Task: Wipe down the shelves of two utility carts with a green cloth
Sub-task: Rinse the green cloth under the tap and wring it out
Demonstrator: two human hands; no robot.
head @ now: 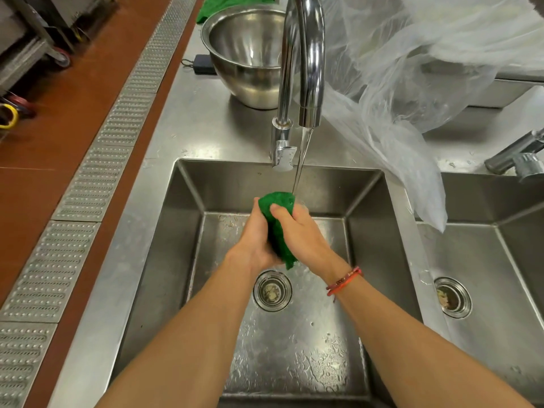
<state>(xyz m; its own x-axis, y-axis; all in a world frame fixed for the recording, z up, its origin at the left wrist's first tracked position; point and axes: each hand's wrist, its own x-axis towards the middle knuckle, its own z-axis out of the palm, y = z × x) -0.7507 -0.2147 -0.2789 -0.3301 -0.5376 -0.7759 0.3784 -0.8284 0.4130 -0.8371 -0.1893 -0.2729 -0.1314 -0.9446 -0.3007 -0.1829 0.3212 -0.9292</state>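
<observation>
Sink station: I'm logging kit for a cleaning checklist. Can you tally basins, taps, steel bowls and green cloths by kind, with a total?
Basins: 2
Taps: 2
Steel bowls: 1
Green cloths: 2 (one gripped by left hand and right hand under the running tap, one behind the bowl)
Total: 7

The tap [312, 69] loses its arch at the top edge. Below it, most of the cloth [279, 200] is hidden between the left grip [254, 240] and right grip [303, 235]. Left of the tap, a second cloth [232, 7] is cut by the top edge and partly hidden behind a bowl [241, 48]. Right of the tap, a plastic sheet [412, 69] veils what lies beneath, and a second sink [485, 198] runs off frame.
</observation>
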